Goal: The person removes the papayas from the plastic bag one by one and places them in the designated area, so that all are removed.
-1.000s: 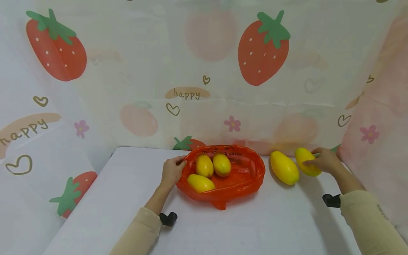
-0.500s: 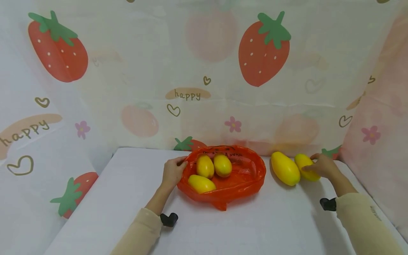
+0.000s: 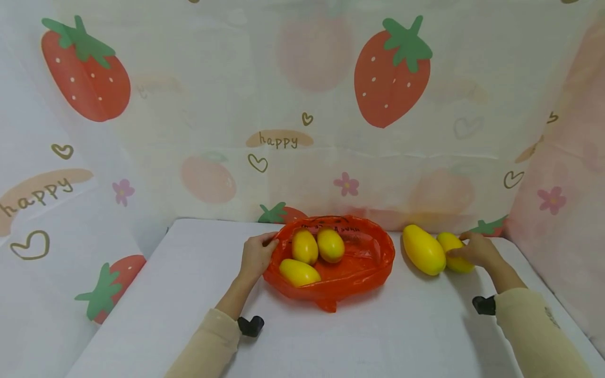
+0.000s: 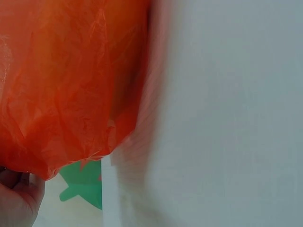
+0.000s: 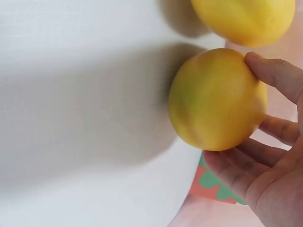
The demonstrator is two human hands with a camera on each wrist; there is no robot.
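A red plastic bag [image 3: 350, 281] stands wide open on the table, with several mango-like yellow fruits inside, one of them a front mango [image 3: 299, 273]. My left hand [image 3: 257, 255] pinches the bag's left rim; in the left wrist view the bag's side [image 4: 71, 94] hides most of that hand's fingers. At the right, my right hand [image 3: 479, 249] grips a yellow mango [image 3: 455, 253], its thumb and fingers spread around the fruit [image 5: 218, 99] in the right wrist view. Just left of it lies a larger yellow mango [image 3: 423, 250].
The white table [image 3: 378, 336] reaches back to a curtain [image 3: 212, 105] printed with strawberries and hearts. More of this fabric [image 3: 562, 236] borders the right side. Dark wrist mounts [image 3: 250, 326] sit on both forearms.
My right hand has lowered its mango toward the table, close beside the larger one. The left hand and the bag stay nearly where they were.
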